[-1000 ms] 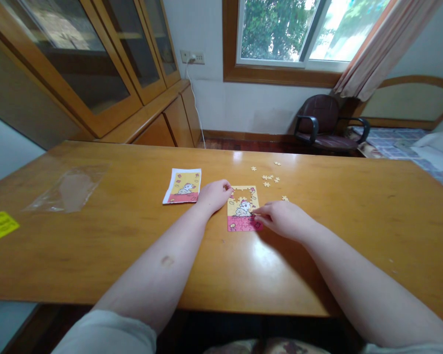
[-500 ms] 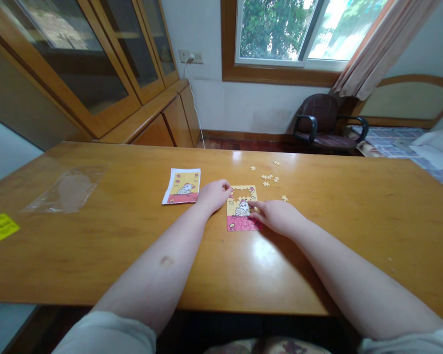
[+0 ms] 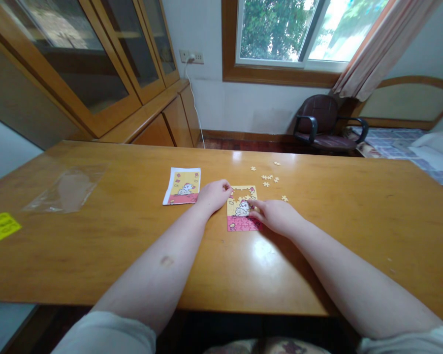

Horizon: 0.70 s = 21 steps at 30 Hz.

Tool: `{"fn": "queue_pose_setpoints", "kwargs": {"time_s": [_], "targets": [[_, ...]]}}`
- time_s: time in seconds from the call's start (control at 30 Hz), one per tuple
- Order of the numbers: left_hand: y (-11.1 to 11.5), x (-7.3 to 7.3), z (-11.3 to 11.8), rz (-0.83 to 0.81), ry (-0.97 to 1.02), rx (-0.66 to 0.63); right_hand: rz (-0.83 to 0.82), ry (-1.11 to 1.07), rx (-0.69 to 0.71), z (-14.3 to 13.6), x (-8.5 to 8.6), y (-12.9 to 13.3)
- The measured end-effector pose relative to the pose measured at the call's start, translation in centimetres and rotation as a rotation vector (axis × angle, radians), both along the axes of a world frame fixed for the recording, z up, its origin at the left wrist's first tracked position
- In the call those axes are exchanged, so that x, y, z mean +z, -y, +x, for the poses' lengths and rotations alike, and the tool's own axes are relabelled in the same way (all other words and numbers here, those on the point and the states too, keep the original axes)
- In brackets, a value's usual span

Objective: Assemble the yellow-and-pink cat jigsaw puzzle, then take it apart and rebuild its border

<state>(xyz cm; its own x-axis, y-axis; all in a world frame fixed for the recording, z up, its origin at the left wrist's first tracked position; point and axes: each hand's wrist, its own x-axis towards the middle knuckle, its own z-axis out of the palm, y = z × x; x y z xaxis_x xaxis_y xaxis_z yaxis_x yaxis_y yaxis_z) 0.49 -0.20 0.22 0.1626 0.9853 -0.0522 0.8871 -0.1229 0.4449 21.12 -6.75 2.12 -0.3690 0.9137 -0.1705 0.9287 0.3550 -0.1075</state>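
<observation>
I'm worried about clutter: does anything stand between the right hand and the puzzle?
Nothing visible does. The right hand reaches over the right side of the puzzle. The loose pieces lie farther off, beyond the hand, and the left hand is at the far left corner, out of that path.

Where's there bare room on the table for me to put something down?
Between the plastic bag and the printed picture, and right of the loose puzzle pieces, the table is bare. It's crowded around the jigsaw puzzle, where the left hand and right hand are.
</observation>
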Motion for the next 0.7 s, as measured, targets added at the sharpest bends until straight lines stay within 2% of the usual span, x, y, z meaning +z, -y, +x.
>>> {"fn": "queue_pose_setpoints", "kwargs": {"time_s": [0.3,0.7], "targets": [[-0.09,-0.22,-0.07,-0.003,0.007,0.010,0.049,-0.009,-0.001,-0.16,0.26,0.00],[0.11,0.22,0.03,-0.016,0.004,0.014,0.023,-0.001,-0.019,-0.36,-0.04,-0.17]]}}
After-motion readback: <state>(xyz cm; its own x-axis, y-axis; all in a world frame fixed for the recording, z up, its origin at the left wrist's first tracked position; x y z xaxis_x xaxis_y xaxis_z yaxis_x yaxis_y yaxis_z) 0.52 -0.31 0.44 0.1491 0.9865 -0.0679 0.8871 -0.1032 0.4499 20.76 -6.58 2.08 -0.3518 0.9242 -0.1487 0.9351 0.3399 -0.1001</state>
